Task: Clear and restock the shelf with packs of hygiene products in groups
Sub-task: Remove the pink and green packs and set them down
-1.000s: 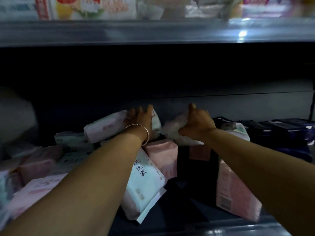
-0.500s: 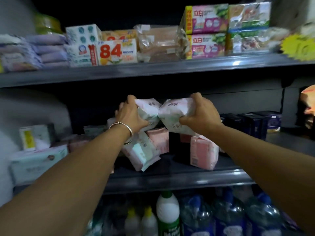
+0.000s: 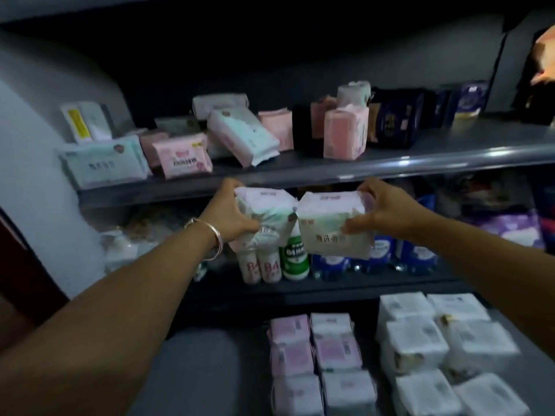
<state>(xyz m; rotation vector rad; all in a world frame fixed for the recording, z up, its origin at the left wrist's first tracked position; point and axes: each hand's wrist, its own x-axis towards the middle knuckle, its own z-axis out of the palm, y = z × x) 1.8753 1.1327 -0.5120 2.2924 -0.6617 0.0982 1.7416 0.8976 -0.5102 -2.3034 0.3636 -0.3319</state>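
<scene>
Gripping two soft white packs with pink tops, left hand [image 3: 232, 213] one pack [image 3: 265, 214], right hand [image 3: 381, 210] the other [image 3: 332, 223]

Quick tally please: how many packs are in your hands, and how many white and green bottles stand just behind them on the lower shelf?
Packs held: 2, the left pack in the left hand, the right pack in the right hand
White bottles: 2
Green bottle: 1
Total: 5
</scene>
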